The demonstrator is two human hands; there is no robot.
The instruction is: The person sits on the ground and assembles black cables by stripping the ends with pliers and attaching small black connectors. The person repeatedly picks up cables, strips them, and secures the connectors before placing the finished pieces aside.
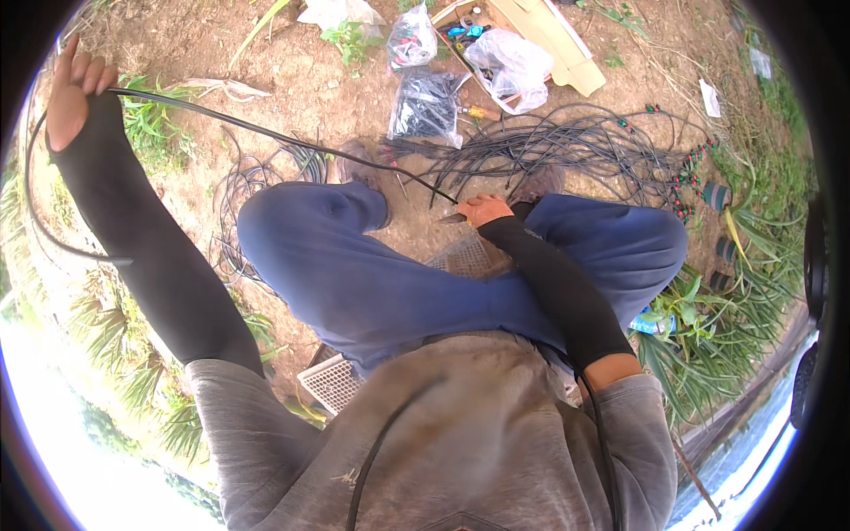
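A thin black hose (266, 131) runs taut across the view between my two hands. At the far upper left my left hand (75, 97) is raised, its fingers curled round the hose, and a free length loops down beside my left forearm. Between my knees my right hand (485, 210) is closed on the hose's other part. A small dark pointed piece, perhaps a blade, sticks out by the right fingers; I cannot make out whether they hold it as well.
Coils of thin black tubing (567, 146) with red and green fittings (691, 177) lie ahead to the right. Beyond sit a cardboard box (558, 44), a bag of black parts (427, 106) and a yellow-handled tool (481, 112). More tubing (232, 239) lies by my left knee. A crate (332, 385) is under me.
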